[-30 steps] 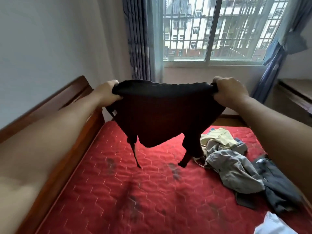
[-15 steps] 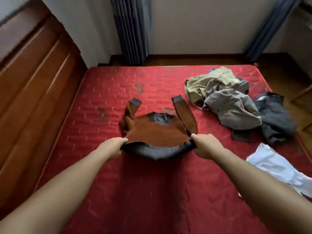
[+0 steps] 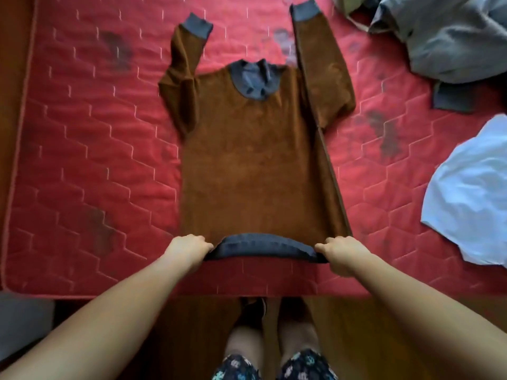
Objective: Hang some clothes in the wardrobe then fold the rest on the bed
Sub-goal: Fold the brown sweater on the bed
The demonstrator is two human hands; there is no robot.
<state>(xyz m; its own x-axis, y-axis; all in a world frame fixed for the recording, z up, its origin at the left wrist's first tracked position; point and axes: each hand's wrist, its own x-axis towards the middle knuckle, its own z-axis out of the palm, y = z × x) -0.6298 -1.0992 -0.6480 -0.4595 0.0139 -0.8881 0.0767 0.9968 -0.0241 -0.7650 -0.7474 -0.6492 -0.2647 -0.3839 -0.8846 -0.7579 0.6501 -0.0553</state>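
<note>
Fingers (image 3: pixel 198 240) of the left hand (image 3: pixel 189 249) curl round one corner of the grey hem (image 3: pixel 263 246) of a brown sweater (image 3: pixel 255 165). Those of the right hand (image 3: pixel 338 253) grip the other corner, and the hem bows between them. The sweater lies spread out on the red quilted bed (image 3: pixel 96 160), its collar away from the person and both sleeves turned up alongside the collar, grey cuffs at the far end. To its right, apart from it, lies a white garment (image 3: pixel 472 193), and beyond that a crumpled grey garment (image 3: pixel 452 42). Wooden floor (image 3: pixel 192 338) shows below the bed's near edge.
</note>
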